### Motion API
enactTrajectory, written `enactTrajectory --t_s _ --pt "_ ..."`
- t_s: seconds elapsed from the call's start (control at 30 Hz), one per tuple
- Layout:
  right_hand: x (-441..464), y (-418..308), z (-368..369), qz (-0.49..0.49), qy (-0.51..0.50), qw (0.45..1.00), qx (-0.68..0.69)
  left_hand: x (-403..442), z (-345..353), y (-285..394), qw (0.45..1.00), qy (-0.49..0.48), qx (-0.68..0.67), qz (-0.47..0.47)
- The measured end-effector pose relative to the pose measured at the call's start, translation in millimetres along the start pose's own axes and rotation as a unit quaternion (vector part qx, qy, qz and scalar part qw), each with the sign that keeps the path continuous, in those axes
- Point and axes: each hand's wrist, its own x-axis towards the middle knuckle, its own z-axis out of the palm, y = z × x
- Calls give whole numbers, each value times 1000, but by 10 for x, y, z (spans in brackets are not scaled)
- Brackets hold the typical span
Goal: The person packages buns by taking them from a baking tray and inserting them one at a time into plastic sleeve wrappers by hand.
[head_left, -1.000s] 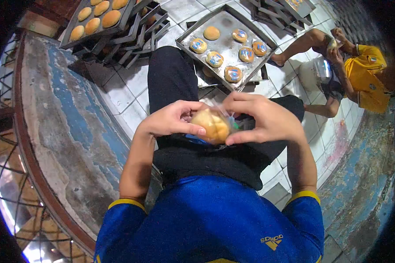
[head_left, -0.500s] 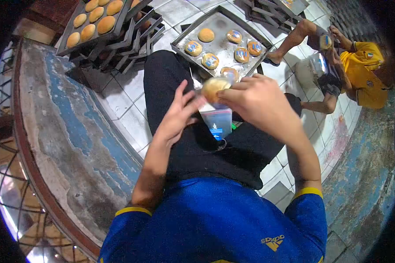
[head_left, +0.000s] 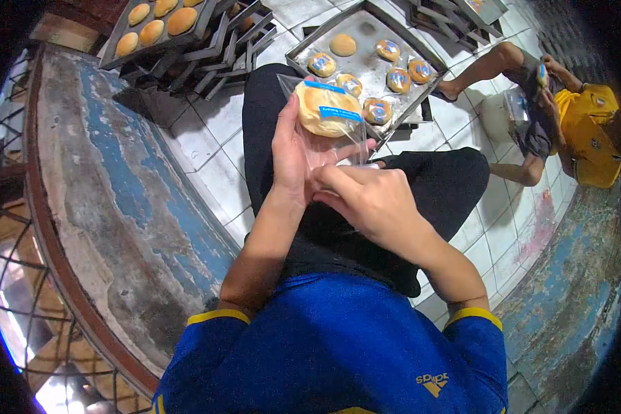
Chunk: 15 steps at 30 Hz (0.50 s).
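My left hand (head_left: pixel 290 155) holds a pale bun (head_left: pixel 314 117) in a clear plastic bag (head_left: pixel 338 143) with blue printed labels; the thumb is at its side and the palm beneath. My right hand (head_left: pixel 376 200) is closed in a pinch at the bag's lower end, just beside my left palm. Beyond them a baking tray (head_left: pixel 366 63) lies on the floor. On it are several bagged buns with blue print, such as this bun (head_left: pixel 377 110), and one bun without a visible bag (head_left: pixel 343 45).
At upper left, a tray of plain buns (head_left: pixel 152 31) tops a stack of dark metal trays (head_left: pixel 217 52). More trays (head_left: pixel 455 21) stand at the upper right. A person in a yellow shirt (head_left: pixel 590 138) sits at right, holding a bagged bun (head_left: pixel 543 74). A worn ledge (head_left: pixel 110 186) runs along my left.
The bun has passed from my right hand to my left and now sits inside the bag. My right hand has come down to the bag's end. The view has shifted slightly.
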Motion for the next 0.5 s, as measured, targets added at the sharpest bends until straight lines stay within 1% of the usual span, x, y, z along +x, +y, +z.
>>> enactTrajectory --t_s 0.07,0.13,0.17,0.2,0.23,0.27,0.33,0.37,0.4,0.43,0.47,0.5 --pt "6 -1 35 -10 1 1000 -19 -25 5 32 1000 -2 12 3" --pt "13 17 83 -6 -1 999 53 -34 -39 60 1000 -4 25 6" --pt "9 25 41 -7 -2 999 53 -28 -92 63 1000 -2 20 5" --pt "-3 30 -45 -15 -99 973 210 -35 -132 85 1000 1 14 5" --pt "-3 20 -129 -22 -192 913 359 -58 -127 135 1000 0 15 12" --pt "19 -10 -198 -37 -213 868 448 -68 -172 183 1000 1 15 15" --pt "10 72 -348 -14 -128 897 424 -88 -230 314 999 -13 -22 25" --pt "47 123 -332 18 -26 940 340 -131 -242 368 999 -11 -43 20" --pt "175 131 -266 12 88 971 220 -169 -293 410 999 -11 -43 25" --pt "328 170 -162 -39 136 982 121 -209 -364 443 996 -37 -81 6" --pt "448 216 -58 -88 183 979 21 -245 -413 458 991 -62 -118 -14" --pt "508 240 19 -89 186 978 23 -305 -341 464 994 -33 -103 -12"
